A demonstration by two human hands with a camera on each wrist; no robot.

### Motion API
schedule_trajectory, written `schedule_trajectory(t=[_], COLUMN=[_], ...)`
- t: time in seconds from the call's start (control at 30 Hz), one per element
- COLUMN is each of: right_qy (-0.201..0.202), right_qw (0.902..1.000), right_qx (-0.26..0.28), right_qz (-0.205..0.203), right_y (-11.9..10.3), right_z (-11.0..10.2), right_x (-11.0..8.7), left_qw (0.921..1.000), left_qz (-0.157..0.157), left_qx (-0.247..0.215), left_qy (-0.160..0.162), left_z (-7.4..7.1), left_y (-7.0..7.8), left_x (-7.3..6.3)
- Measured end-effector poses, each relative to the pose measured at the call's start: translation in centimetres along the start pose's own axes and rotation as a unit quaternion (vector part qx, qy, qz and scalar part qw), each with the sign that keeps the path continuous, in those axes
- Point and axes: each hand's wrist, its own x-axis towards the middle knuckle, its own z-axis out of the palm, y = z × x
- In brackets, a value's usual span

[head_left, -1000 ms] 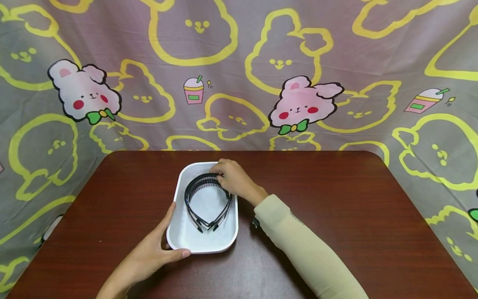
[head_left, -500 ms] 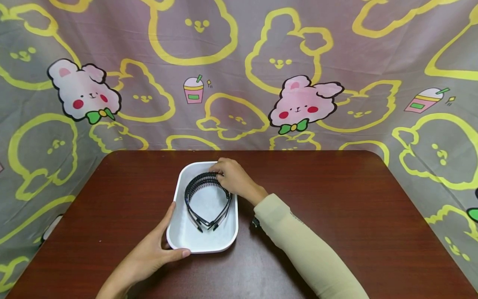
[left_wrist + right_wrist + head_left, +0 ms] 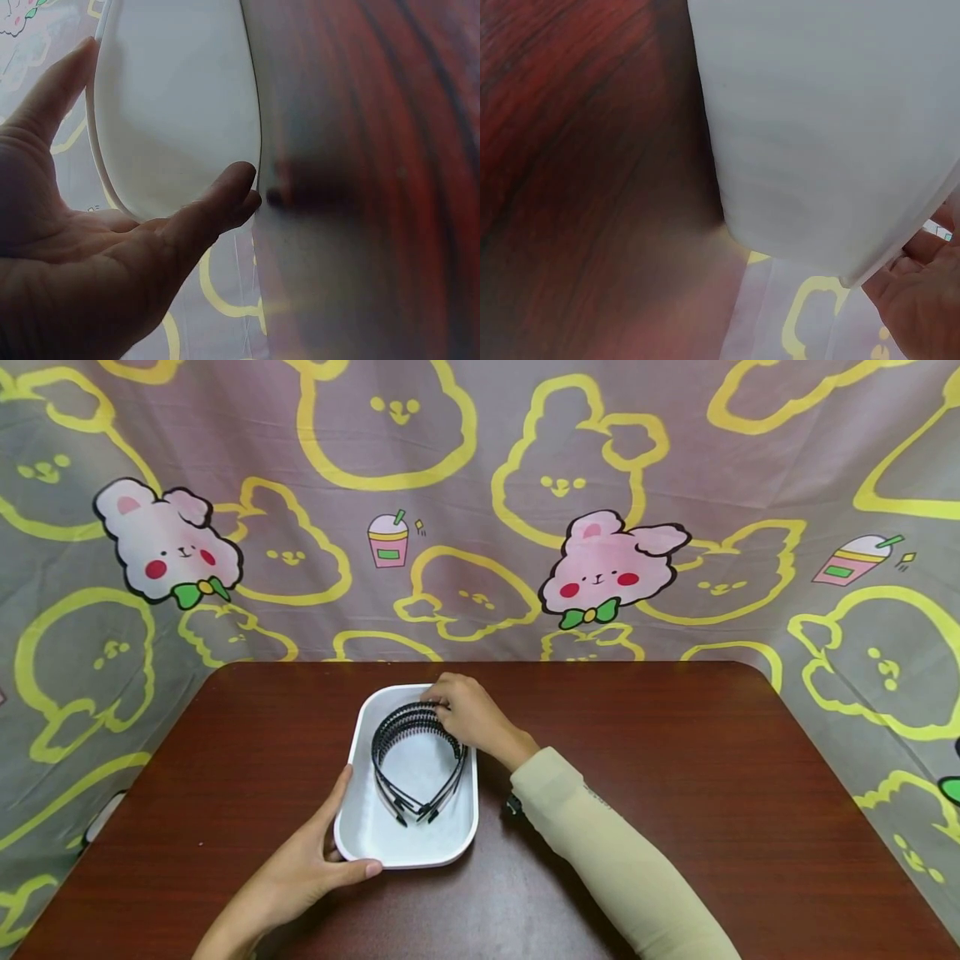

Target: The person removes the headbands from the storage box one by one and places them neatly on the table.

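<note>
Left hand [image 3: 307,852]: spread, bracing the box [image 3: 360,839] at lower left of centre; slackening could let it slide.
Headbands [image 3: 397,720]: in the box, mid-frame; crossed ends might snag.
Right hand [image 3: 471,710]: pinching their upper curve; a shallow pinch could slip.

Head: I get soft, even lt
Table [image 3: 637,818]: glare nr tray [image 3: 435,839]; blurry in L wrist
R wrist: hazy, dim

My left grip [image 3: 300,860] is spread, thumb [image 3: 360,870] well apart from straight forefinger [image 3: 337,795]; my right grip [image 3: 471,712] is curled, its sleeved forearm [image 3: 611,852] slanting behind it.
</note>
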Motion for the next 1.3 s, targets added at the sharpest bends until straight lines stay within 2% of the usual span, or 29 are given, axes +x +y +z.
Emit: schedule_trajectory(t=[0.5,0.8,1.17,1.3], right_qy=[0.012,0.024,0.046,0.049], right_qw=[0.9998,0.9992,0.9987,0.9982], right_qx=[0.012,0.020,0.018,0.023], right_qz=[0.013,0.026,0.016,0.025], right_y=[-0.3,-0.2,0.3,0.6], right_z=[-0.4,-1.0,-1.9,-2.2], right_x=[0.1,0.0,0.3,0.3], left_qw=[0.9999,0.9999,1.0000,0.9999], left_qz=[0.014,0.015,0.010,0.010], left_qx=[0.003,0.005,0.001,0.004], left_qy=[-0.005,-0.002,-0.002,0.000], left_z=[0.0,0.1,0.1,0.1], left_y=[-0.2,-0.2,-0.1,-0.1], left_x=[0.0,0.1,0.0,0.0])
